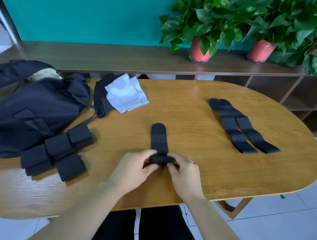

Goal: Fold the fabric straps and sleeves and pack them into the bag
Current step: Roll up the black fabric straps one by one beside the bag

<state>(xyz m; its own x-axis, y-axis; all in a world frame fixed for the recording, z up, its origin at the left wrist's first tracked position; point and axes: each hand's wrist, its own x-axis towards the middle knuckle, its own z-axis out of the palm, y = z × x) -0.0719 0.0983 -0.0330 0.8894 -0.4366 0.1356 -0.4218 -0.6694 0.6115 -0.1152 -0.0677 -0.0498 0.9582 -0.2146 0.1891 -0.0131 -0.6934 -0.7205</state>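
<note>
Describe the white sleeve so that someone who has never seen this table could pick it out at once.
Start at the oval wooden table. At its far left side, just right of the big black bag, a folded white sleeve lies partly over a black cloth. It is the only white thing there; the bag and the straps are all black.

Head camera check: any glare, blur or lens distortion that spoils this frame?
Head view: soft, even light with faint shadows; pale sheen on the far part of the table; wide-angle bowing of the shelf and table rim; bag smeared toward the left edge; left hand, right hand and the strap they pinch are legible.
</note>
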